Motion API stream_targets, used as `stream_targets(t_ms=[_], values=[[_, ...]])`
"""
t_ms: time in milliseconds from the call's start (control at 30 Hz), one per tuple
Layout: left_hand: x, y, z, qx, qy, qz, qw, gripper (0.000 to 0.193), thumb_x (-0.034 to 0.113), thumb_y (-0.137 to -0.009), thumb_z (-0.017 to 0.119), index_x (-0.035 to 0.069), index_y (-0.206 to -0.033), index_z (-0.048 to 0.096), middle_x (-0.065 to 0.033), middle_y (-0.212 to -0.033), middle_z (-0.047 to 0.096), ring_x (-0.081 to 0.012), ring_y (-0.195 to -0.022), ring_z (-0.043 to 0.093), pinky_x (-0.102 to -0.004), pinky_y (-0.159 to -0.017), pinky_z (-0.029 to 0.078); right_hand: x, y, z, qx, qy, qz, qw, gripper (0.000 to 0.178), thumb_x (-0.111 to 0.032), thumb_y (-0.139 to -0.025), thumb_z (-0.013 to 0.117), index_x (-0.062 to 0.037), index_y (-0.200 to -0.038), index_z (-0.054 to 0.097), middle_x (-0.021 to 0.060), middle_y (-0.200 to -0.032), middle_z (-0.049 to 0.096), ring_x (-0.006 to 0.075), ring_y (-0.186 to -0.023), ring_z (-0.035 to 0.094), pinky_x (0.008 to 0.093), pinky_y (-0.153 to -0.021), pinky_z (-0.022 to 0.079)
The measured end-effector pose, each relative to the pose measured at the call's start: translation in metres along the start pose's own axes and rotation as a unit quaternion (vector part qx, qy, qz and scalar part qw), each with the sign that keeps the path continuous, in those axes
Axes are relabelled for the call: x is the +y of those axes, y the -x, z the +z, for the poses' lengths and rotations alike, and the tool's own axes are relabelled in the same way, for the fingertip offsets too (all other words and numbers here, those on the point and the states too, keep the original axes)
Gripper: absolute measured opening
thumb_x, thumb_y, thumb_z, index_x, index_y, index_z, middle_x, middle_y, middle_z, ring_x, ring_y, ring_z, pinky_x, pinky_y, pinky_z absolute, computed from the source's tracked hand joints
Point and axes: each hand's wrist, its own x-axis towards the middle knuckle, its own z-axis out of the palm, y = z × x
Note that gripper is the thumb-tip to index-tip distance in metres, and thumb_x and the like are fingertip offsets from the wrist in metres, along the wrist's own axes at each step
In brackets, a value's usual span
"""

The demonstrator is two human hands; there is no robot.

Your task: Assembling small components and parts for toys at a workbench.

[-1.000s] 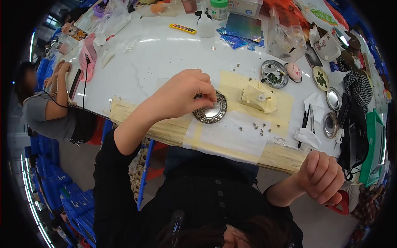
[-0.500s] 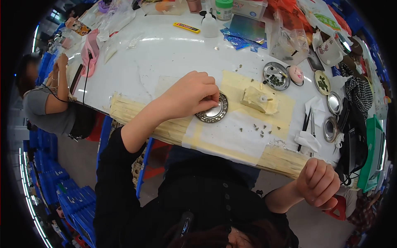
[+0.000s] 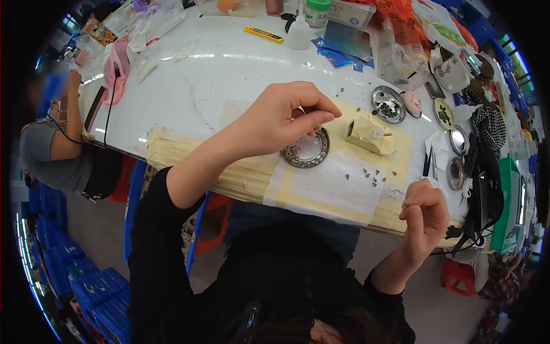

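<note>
Over a round metal dish (image 3: 322, 156) hangs my left hand (image 3: 286, 117), thumb and fingertips pinched together. Anything between those fingertips is too small to make out. The dish has several small greyish pieces (image 3: 291, 153) in its left part, and my hand covers its far side. My right hand (image 3: 427, 213) is raised in front of the table edge with its fingers curled; their inside is hidden. Several tiny grey pieces (image 3: 366, 175) lie loose on white paper (image 3: 321, 189) between the hands. Beyond them stands a tape-covered block (image 3: 366, 136) with a small peg on it.
A metal dish with dark green pieces (image 3: 388, 105), a pink round object (image 3: 412, 104) and tweezers (image 3: 433, 163) lie to the right. A yellow cutter (image 3: 263, 34) and white bottle (image 3: 298, 33) stand farther back. Another person's arm (image 3: 66, 135) rests at the left table edge.
My left hand has moved right and up off the dish, showing the pieces in it. My right hand has risen a little and turned inward. The view has shifted slightly.
</note>
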Motion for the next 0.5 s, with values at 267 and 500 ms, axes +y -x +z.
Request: stream_targets(t_ms=[267,500], values=[[0.0,-0.021,0.017,-0.007,0.393,-0.178,0.902,0.018,0.009,-0.094,0.061,-0.001,-0.108,0.064,-0.0131,-0.101,0.069,-0.0156,-0.088,0.069,-0.0221,-0.074,0.058,-0.001,-0.025,0.023,-0.007,0.272,-0.116,0.955,0.018,0.006,-0.069,0.073,-0.003,-0.082,0.065,0.0044,-0.07,0.06,0.0205,-0.067,0.052,0.0295,-0.061,0.041],[-0.008,-0.013,0.021,-0.058,0.448,-0.207,0.868,0.01,0.01,-0.093,0.063,0.001,-0.099,0.064,-0.0119,-0.097,0.069,-0.0146,-0.083,0.069,-0.0226,-0.071,0.057,0.009,-0.047,0.048,0.011,0.335,-0.199,0.921,0.023,0.003,-0.066,0.078,-0.0063,-0.084,0.067,0.0031,-0.073,0.06,0.0221,-0.068,0.053,0.0321,-0.061,0.042]])
